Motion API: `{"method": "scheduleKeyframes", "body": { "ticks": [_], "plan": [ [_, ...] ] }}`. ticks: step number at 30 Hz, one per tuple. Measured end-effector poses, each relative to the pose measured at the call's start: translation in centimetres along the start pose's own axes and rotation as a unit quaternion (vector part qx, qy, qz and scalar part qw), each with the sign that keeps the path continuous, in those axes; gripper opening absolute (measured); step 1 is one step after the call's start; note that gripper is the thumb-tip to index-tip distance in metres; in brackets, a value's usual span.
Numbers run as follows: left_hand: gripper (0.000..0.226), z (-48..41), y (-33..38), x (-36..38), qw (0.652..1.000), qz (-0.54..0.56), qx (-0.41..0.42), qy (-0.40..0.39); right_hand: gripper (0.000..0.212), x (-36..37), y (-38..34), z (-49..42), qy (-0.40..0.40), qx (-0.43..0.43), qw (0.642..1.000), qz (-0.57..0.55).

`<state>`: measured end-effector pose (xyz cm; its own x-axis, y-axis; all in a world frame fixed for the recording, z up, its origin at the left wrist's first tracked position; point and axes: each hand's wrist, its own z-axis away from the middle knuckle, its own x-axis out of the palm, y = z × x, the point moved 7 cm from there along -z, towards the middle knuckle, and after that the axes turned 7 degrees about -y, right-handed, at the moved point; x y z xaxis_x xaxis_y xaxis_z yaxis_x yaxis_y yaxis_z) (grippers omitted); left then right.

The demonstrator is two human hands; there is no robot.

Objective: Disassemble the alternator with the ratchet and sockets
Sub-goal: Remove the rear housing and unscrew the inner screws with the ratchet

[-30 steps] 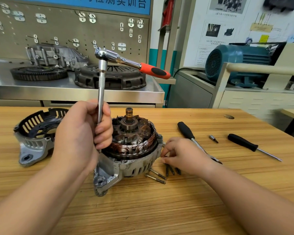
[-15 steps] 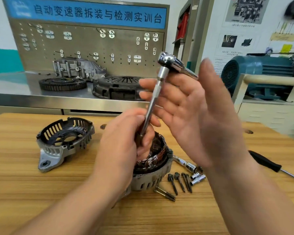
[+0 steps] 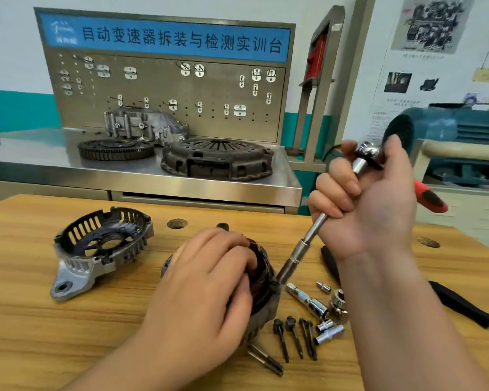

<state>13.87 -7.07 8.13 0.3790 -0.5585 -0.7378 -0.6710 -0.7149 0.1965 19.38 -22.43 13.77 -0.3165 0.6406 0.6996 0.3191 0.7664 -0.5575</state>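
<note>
Bright, even indoor light casts only soft shadows on the wooden desk [image 3: 68, 348], while the wide lens bends the frame's edges and the posters [image 3: 429, 24] at far right look smeared.

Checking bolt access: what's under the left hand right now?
The alternator, standing on the table. Copper windings show past the left hand; its fingers curl over the top, hiding the middle. Whether any bolts remain there cannot be seen.

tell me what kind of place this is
Probably an automotive training workshop: a pegboard tool stand with a blue Chinese sign, a clutch cover and a flywheel on a steel bench, and a half-stripped alternator on the wooden table.
</note>
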Motion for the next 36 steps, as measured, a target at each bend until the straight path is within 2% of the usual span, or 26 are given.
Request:
{"method": "scheduleKeyframes", "body": {
  "ticks": [3,10,18,27,30,36],
  "plan": [
    [0.025,0.4,-0.3,0.7,0.999,-0.035,0.005,-0.012,0.051,-0.6,0.0,-0.4,0.003,-0.01,1.0,0.008],
    [0.022,0.5,-0.7,0.6,1.0,-0.024,0.015,0.011,0.051,0.2,1.1,-0.3,-0.036,-0.028,0.998,0.046],
    [0.023,0.3,-1.0,0.6,0.999,-0.03,0.028,0.003,0.047,0.5,2.1,-0.4,-0.06,0.006,0.997,0.044],
    [0.021,0.3,-1.0,0.7,0.999,-0.035,0.039,0.008,0.013,3.3,2.0,0.0,-0.192,0.013,0.976,0.101],
    [0.02,0.3,-0.7,0.9,0.999,-0.039,0.036,0.009,0.019,3.9,2.2,0.1,-0.218,0.007,0.969,0.115],
    [0.022,0.1,-0.1,1.3,0.997,-0.065,0.037,0.004,0.015,4.0,2.3,-0.3,-0.186,-0.016,0.972,0.14]
  ]
}}
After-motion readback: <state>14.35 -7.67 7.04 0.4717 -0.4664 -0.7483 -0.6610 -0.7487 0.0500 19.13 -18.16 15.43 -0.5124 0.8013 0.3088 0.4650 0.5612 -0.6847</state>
